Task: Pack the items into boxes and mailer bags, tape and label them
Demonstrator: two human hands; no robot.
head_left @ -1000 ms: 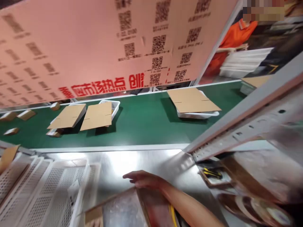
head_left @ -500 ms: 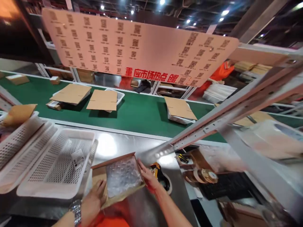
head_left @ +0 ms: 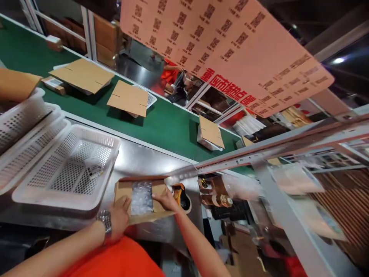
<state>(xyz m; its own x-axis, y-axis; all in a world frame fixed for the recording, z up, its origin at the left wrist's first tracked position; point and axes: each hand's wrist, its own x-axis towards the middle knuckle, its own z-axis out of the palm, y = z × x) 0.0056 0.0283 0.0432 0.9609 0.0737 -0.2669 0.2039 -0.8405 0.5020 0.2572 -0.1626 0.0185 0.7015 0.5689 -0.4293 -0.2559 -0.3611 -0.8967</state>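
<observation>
A shallow cardboard box (head_left: 150,218) lies open on the metal bench in front of me. Clear bubble wrap (head_left: 142,198) shows in its middle, between the two side flaps; anything under it is hidden. My left hand (head_left: 119,218) grips the box at its left end, fingers over the left flap. At the opposite end, my right hand (head_left: 166,199) holds the right flap folded inward, its thumb at the bubble wrap's edge. Just right of that hand sits a yellow and black tape dispenser (head_left: 180,195).
White perforated baskets (head_left: 21,194) stand at the left, the nearest holding a labelled bag (head_left: 94,169). Behind the bench runs a green conveyor (head_left: 170,130) carrying baskets topped with cardboard. A metal post (head_left: 227,161) and a hanging code board (head_left: 230,73) frame the right and top.
The right flap is now folded inward over the bubble wrap, with my right hand moved onto it. My left hand stays at the left flap. The camera view has tilted and shifted.
</observation>
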